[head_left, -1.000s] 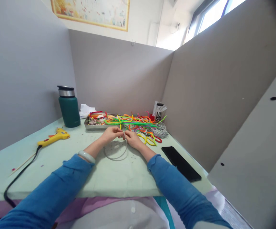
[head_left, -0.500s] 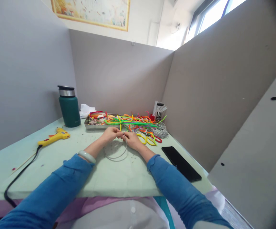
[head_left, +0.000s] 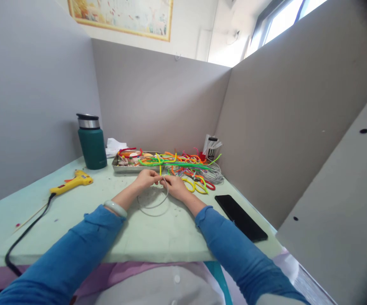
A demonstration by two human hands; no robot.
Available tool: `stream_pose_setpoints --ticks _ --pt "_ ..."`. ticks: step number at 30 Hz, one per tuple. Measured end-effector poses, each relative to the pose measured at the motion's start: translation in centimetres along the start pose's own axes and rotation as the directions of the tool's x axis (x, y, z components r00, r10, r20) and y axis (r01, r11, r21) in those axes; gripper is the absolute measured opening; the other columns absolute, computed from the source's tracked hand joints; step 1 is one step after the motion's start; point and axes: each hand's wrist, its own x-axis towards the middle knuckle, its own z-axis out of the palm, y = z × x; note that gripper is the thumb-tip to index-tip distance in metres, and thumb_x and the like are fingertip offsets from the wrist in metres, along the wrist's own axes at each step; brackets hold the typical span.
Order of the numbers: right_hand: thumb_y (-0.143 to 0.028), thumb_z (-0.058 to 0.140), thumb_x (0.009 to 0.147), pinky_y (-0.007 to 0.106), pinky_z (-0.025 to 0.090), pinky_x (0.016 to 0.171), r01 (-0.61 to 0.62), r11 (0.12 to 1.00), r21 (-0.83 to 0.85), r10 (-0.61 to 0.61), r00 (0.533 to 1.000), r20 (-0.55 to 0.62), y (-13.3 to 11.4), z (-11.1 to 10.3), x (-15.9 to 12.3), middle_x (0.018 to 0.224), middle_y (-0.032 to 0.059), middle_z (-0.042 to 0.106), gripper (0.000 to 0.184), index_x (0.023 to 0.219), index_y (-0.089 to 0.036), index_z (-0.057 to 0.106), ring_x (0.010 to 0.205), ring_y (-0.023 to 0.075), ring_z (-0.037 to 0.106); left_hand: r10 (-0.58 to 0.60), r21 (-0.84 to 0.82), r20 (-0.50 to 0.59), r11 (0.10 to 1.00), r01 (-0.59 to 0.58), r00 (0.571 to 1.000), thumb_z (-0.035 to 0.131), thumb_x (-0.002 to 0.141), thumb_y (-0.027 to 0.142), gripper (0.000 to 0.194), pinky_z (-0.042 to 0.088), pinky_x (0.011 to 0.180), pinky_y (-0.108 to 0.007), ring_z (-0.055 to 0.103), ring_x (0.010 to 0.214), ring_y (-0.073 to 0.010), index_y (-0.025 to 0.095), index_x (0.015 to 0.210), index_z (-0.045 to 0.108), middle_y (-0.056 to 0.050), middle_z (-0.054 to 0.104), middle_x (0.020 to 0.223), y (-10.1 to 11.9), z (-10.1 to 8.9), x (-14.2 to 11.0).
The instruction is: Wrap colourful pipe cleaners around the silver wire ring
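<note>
A thin grey wire (head_left: 167, 192) is bent into a loop that hangs just over the table, its ends meeting at my fingertips. My left hand (head_left: 147, 179) pinches one end from the left, and my right hand (head_left: 176, 187) pinches the other from the right. The fingertips of both hands touch or nearly touch, so they hide how the ends join. Right behind the fingers a pile of coloured pipe cleaners (head_left: 183, 164) spills over a metal tray (head_left: 132, 170) of small craft pieces. A coil of grey wire (head_left: 214, 174) lies at the pile's right.
On the left are a green bottle (head_left: 92, 146) and a yellow glue gun (head_left: 72, 183) with a black cord. Yellow-handled scissors (head_left: 200, 187) lie beside my right hand. Farther right is a black phone (head_left: 241, 218). Grey partitions (head_left: 161, 93) enclose the table.
The wire loop has shifted slightly left and tilted a little as my fingertips moved a bit left. Both hands keep their pinch; nothing else has moved.
</note>
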Motion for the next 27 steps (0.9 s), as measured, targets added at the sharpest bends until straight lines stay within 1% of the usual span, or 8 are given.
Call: stream_pose_setpoints --ticks 4,12,16,20,23,27 --pt "-0.029 0.048 0.082 0.02 0.029 0.058 -0.018 0.999 -0.031 0.018 1.0 0.001 0.21 0.18 0.0 0.073 -0.0002 0.062 0.02 0.087 -0.021 0.066 0.064 0.0103 0.047 0.003 -0.011 0.005 1.0 -0.003 1.0 0.063 0.06 0.047 0.034 0.018 0.04 -0.021 0.026 0.037 -0.0043 0.014 0.054 0.055 0.006 0.039 0.039 -0.26 0.05 0.14" --pt "-0.031 0.049 0.081 0.02 0.029 0.057 -0.078 0.994 -0.081 0.076 0.997 -0.029 0.21 0.24 -0.06 0.071 -0.0005 0.062 0.02 0.085 -0.022 0.066 0.062 0.0105 0.048 0.017 0.015 0.006 1.0 -0.017 1.0 0.064 0.058 0.052 0.039 0.019 0.041 -0.021 0.028 0.039 -0.0051 0.014 0.053 0.056 0.005 0.04 0.039 -0.63 0.03 0.32" --pt "-0.029 0.048 0.082 0.02 0.03 0.057 -0.046 0.995 -0.088 0.044 0.999 -0.032 0.08 0.15 -0.1 0.075 -0.0001 0.063 0.019 0.084 -0.022 0.066 0.065 0.0107 0.049 0.015 0.028 -0.003 0.999 -0.015 1.0 0.063 0.058 0.052 0.038 0.019 0.041 -0.021 0.028 0.038 -0.0052 0.014 0.053 0.057 0.005 0.04 0.038 -0.76 0.0 0.36" --pt "-0.028 0.047 0.083 0.021 0.033 0.061 -0.028 0.994 -0.106 0.023 0.999 -0.046 0.08 0.18 0.0 0.081 0.0018 0.064 0.02 0.087 -0.021 0.066 0.071 0.0122 0.052 0.01 0.025 -0.023 1.0 -0.01 1.0 0.064 0.058 0.052 0.039 0.019 0.041 -0.022 0.027 0.038 -0.0053 0.014 0.053 0.057 0.005 0.039 0.037 -0.81 0.01 0.33" --pt "-0.028 0.047 0.083 0.021 0.034 0.063 -0.027 0.992 -0.122 0.02 0.998 -0.058 0.27 0.28 0.1 0.082 0.0026 0.063 0.021 0.087 -0.021 0.066 0.073 0.0126 0.052 0.016 0.027 -0.032 1.0 -0.015 0.999 0.064 0.058 0.051 0.038 0.019 0.041 -0.022 0.027 0.038 -0.0055 0.014 0.053 0.057 0.005 0.039 0.037 -0.9 0.01 0.36" --pt "-0.027 0.047 0.084 0.021 0.034 0.064 -0.014 0.987 -0.157 0.002 0.997 -0.073 0.59 0.42 0.16 0.081 0.0029 0.061 0.021 0.086 -0.021 0.066 0.073 0.012 0.051 0.01 0.069 -0.038 0.998 -0.007 0.999 0.063 0.059 0.05 0.037 0.02 0.042 -0.022 0.028 0.039 -0.0063 0.014 0.052 0.058 0.005 0.037 0.035 -0.99 -0.04 0.46"
